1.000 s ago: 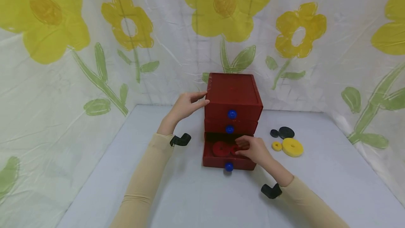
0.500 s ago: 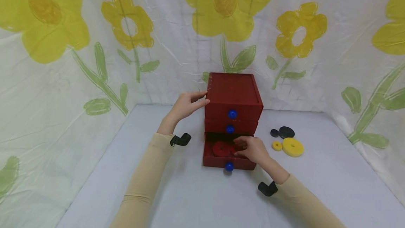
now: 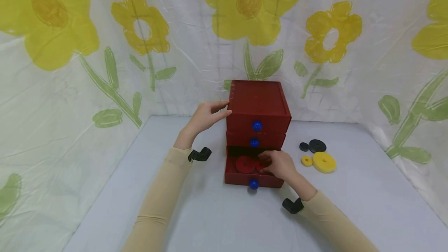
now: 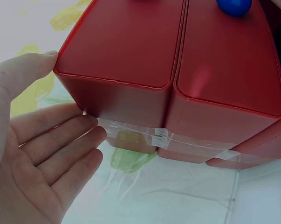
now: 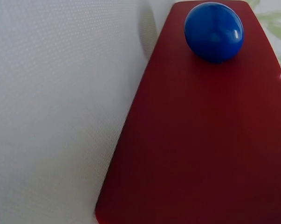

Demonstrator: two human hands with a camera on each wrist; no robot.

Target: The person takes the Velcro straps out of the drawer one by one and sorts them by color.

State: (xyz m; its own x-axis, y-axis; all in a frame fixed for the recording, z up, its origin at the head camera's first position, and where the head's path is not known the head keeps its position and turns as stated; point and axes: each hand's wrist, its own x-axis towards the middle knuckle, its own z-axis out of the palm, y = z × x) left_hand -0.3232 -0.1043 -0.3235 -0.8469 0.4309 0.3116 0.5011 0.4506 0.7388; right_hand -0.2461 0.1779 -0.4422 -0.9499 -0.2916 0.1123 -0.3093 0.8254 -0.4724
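A small red chest of drawers (image 3: 257, 98) stands on the table with its bottom drawer (image 3: 236, 178) pulled out. Inside lie a large red disc (image 3: 244, 165) with a centre hole and a smaller red disc (image 3: 260, 164). My right hand (image 3: 280, 164) reaches in from the right, thumb and fingers curled round the small disc, which they partly cover. Straight fingers of my left hand (image 3: 206, 116) touch the upper left edge of the chest, as the left wrist view also shows. In the right wrist view, the drawer front and its blue knob (image 5: 214, 31) fill the picture; no hand appears there.
Right of the chest lie a large yellow disc (image 3: 324, 162), a small yellow disc (image 3: 306, 161), a large black disc (image 3: 317, 146) and a small black disc (image 3: 303, 146). Clear tape (image 4: 160, 136) runs along the chest's side. A flowered curtain (image 3: 192, 69) hangs behind the table.
My right hand and forearm have shifted slightly left, over the small red disc in the drawer. The left hand and the chest stay as they were.
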